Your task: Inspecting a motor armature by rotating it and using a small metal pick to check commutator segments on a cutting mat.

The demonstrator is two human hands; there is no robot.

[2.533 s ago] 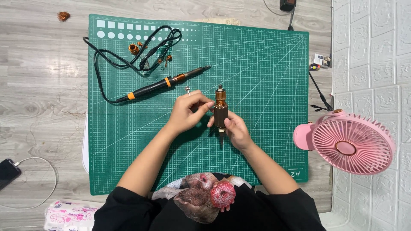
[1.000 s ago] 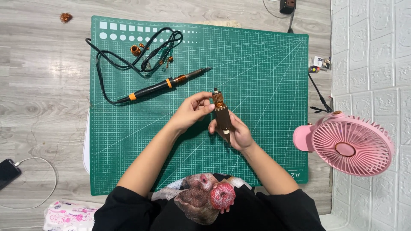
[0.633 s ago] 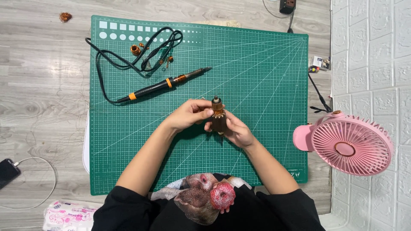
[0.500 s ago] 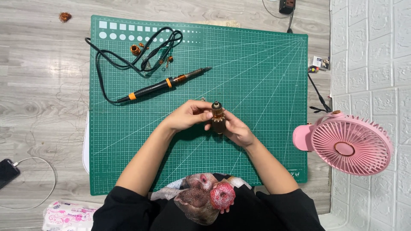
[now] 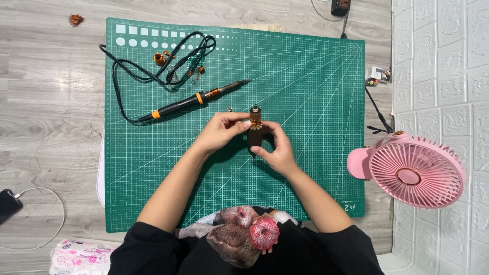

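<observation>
Two hands meet over the middle of the green cutting mat point(image 5: 153, 168). Far left, a pink-patterned soft package point(image 5: 81, 256) lies at the surface's near edge. Moving right, the soldering iron point(image 5: 196, 98) rests idle, tip free, beside copper coils point(image 5: 160, 59). Left hand point(image 5: 221, 131) pinches the knurled top of the small brown cylindrical tool point(image 5: 254, 127); right hand point(image 5: 275, 147) cups and grips its body, held upright. Fitting looks mid-way, nothing soldered yet. Far right, the pink fan point(image 5: 412, 173) stands off the mat.

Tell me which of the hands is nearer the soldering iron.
Left. The left hand sits just below the soldering iron, while the right hand is farther off, beyond the small brown tool both hold.
</observation>
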